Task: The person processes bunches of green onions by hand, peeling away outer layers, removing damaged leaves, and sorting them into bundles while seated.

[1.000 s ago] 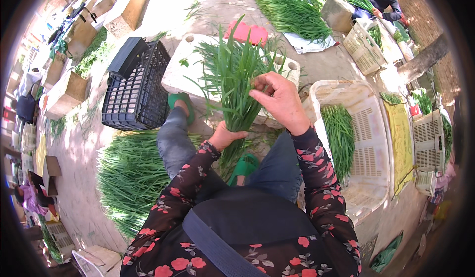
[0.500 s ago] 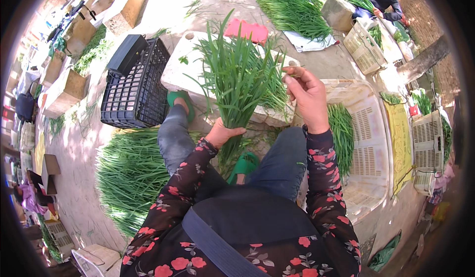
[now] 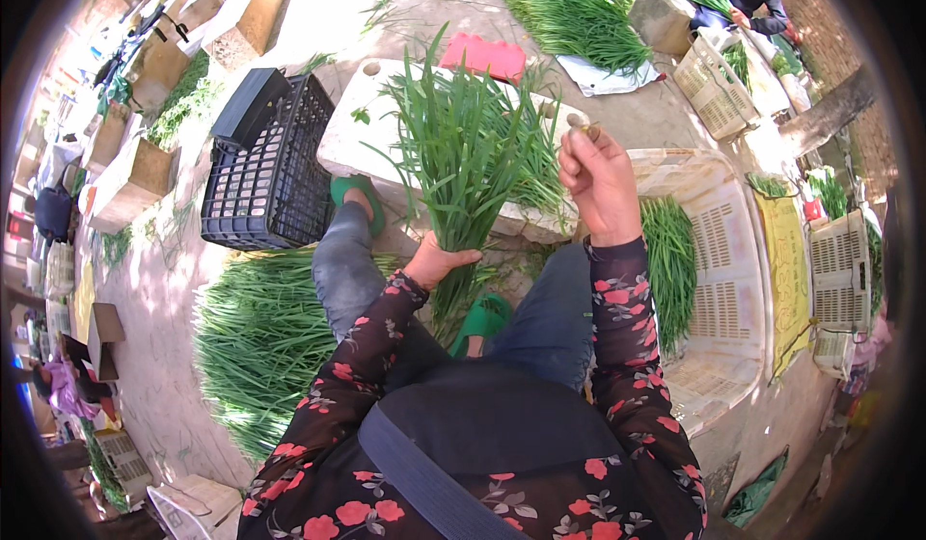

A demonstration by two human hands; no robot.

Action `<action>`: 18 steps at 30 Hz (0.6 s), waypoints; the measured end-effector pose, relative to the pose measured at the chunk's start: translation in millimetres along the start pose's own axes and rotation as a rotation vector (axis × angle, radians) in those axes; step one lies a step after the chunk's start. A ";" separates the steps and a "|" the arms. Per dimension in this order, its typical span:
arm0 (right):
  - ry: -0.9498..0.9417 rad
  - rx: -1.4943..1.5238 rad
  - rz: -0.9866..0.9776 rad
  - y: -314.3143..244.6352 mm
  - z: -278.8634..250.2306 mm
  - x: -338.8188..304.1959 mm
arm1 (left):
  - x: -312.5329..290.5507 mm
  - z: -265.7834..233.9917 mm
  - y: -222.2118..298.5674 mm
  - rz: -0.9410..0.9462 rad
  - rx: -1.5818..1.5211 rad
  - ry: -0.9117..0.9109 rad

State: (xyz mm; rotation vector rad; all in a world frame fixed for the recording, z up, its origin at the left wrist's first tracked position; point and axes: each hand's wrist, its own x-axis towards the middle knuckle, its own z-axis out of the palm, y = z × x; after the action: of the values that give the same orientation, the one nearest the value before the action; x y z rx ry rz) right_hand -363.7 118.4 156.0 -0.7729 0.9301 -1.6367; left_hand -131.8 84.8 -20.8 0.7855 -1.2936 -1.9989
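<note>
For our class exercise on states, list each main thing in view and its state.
Left hand: closed around the leafy bunch
Leafy bunch: gripped, tips fanned out
Right hand: fingers pinched, contents unclear
Large pale crate: open-topped, partly filled with greens
Green pile: lying on the ground
Green slippers: worn

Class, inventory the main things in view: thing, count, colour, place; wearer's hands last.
Held bunch: 1, green, centre
Block: 1, whitish, ahead
Pad: 1, red, block's far side
Crate: 1, black, left of block
Greens pile: 1, green, ground, left
Large basket: 1, whitish, right
Far heap: 1, green, upper right
Co-worker: 1, dark-clothed, upper right
Slippers: 2, green, near block
Left hand: 1, black-red sleeve, around bunch
Right hand: 1, black-red sleeve, right of bunch
</note>
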 end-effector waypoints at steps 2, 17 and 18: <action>0.034 -0.399 -0.094 2.9 4.8 -15.9 | -3.2 -2.7 -0.4 -0.005 -0.006 0.013; -0.200 -1.324 -0.937 -56.0 36.8 32.0 | -16.4 -7.9 29.7 -0.001 0.107 -0.107; -0.296 -1.421 -0.902 -54.8 37.2 42.0 | -14.2 -8.2 25.5 -0.024 0.065 -0.124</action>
State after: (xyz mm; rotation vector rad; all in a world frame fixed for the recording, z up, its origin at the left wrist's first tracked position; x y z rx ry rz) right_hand -367.8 78.4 223.4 -2.6021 1.6136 -1.2328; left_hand -112.1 82.8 2.2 0.7193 -1.4322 -2.0612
